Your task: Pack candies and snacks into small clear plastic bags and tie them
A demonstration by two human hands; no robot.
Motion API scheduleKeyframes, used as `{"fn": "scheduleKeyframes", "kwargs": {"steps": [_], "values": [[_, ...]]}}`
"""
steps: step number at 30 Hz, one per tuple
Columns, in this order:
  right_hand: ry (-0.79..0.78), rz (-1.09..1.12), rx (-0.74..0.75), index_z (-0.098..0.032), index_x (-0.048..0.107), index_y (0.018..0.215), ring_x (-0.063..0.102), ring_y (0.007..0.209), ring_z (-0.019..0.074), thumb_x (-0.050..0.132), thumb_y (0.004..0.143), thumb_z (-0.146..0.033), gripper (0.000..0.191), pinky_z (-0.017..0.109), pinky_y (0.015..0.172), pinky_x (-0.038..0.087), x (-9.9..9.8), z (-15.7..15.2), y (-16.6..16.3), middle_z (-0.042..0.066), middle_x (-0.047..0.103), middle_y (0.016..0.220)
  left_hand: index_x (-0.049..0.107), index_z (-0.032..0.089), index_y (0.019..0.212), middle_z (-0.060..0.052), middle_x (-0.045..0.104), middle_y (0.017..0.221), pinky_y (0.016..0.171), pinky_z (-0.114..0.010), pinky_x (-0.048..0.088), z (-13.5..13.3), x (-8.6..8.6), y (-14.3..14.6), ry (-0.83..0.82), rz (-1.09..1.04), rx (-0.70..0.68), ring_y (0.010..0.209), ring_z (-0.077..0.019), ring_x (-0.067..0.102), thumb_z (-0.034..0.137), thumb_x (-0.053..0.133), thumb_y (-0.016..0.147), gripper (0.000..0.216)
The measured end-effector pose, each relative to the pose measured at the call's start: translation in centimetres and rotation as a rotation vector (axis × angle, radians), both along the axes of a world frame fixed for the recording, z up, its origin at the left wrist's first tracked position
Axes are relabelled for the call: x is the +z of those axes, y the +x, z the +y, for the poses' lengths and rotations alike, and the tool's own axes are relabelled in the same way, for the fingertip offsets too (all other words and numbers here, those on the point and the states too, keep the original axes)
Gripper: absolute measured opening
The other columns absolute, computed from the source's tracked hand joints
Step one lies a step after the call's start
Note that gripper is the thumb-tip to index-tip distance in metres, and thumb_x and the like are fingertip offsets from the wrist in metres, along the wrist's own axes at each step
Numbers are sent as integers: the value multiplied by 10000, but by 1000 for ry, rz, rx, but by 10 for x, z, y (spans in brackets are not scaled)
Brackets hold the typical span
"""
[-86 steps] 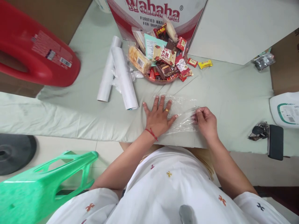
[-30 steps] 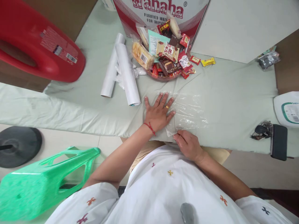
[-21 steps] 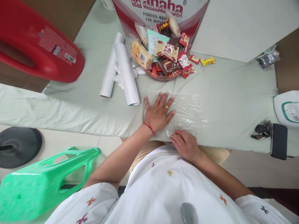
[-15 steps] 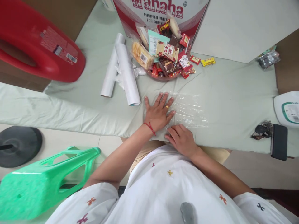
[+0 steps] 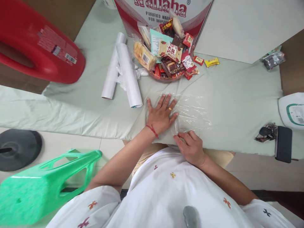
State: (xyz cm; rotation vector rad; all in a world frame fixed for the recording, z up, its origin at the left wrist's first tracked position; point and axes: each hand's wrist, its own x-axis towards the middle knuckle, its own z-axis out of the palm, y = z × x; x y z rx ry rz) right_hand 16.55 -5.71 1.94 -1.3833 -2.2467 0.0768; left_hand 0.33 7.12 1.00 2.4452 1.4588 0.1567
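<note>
A: State the position of the thin, clear plastic film (image 5: 193, 112).
B: Lying creased on the pale green cloth (image 5: 239, 104), near its front edge.
A: State of both hands?
B: Left hand (image 5: 160, 117): palm down, fingers spread, resting on the film at 9 o'clock. Right hand (image 5: 190, 147): thumb and forefinger pinched on the film's corner at 7 o'clock. The hands are apart.
A: Adjacent items, read from the film?
B: Two white cylindrical rolls (image 5: 129, 76) at 10 o'clock; reddish translucent bowl (image 5: 166, 79) of wrapped snacks (image 5: 169, 50) at 11; black rectangular phone (image 5: 283, 144) at 4.
</note>
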Motion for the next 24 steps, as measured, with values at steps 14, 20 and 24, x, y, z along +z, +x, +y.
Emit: {"fn": "scheduleKeyframes", "kwargs": {"steps": [14, 20, 24], "values": [[-19, -68, 235, -178, 700, 964, 544, 743, 171, 495, 988, -83, 227, 332, 662, 370, -17, 3, -34, 49, 658, 851, 329, 258, 1633, -102, 188, 1741, 1193, -799, -59, 4, 1, 10, -27, 9, 70, 1618, -340, 151, 564, 281, 1060, 651], [-52, -77, 251, -183, 710, 961, 566, 728, 162, 491, 981, -84, 241, 316, 644, 395, -16, -3, -29, 44, 687, 864, 291, 238, 1648, -132, 164, 1743, 1197, -787, -73, -2, -3, 15, 14, 32, 72, 1620, -350, 133, 581, 332, 1043, 696], [-80, 34, 145, -212, 722, 1015, 625, 812, 161, 517, 1002, -126, 223, 285, 711, 468, -8, -8, -5, 42, 722, 941, 282, 249, 1651, -125, 159, 1746, 1199, -784, -77, 0, -4, 14, 3, 27, 71, 1622, -357, 117, 586, 331, 1042, 698]]}}
